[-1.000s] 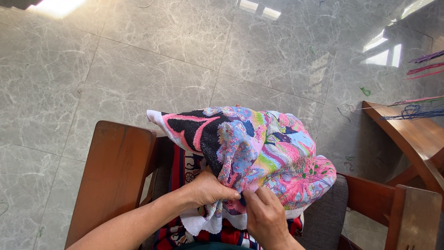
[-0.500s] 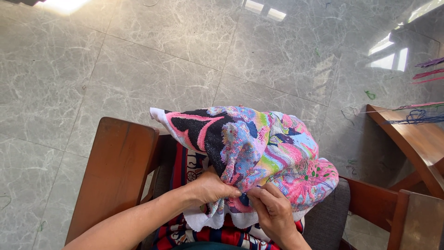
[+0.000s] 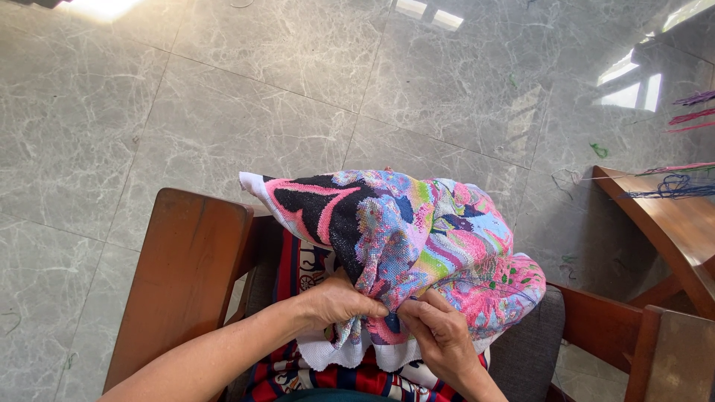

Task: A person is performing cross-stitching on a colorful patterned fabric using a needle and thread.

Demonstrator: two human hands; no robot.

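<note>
- Two hands meet at the lower edge of a bunched cloth point(image 3: 417, 246), which lies heaped on the person's lap above a chair.
- The cloth is a stitched piece, dense with small coloured stitches: a black patch with pink curving bands on the left, then blue, purple, green and yellow streaks in the middle, and bright pink with green flecks on the right.
- Its unstitched border is plain white and hangs below the hands, over a red, navy and white patterned garment point(image 3: 298, 268).
- Since the earlier frames the cloth keeps much the same heap; the left corner with the black patch still juts outward, and the view has shifted only slightly.
- The right hand has crept a little closer to the left one, so the fingertips now almost touch.
- The left hand point(image 3: 339, 301) is closed around a gathered fold of the cloth, knuckles up, forearm coming in from the lower left.
- The right hand point(image 3: 439, 335) pinches the cloth just beside it with thumb and forefinger pressed together; whether a needle sits between them cannot be told.
- A thin dark thread point(image 3: 477, 283) arcs over the pink part near the right hand.
- A wooden armrest point(image 3: 186, 275) stands to the left, a grey seat cushion point(image 3: 529, 342) to the right.
- A wooden table point(image 3: 670, 223) at far right carries loose coloured threads point(image 3: 678, 182).
- Grey marble floor tiles point(image 3: 223, 97) lie beyond.
</note>
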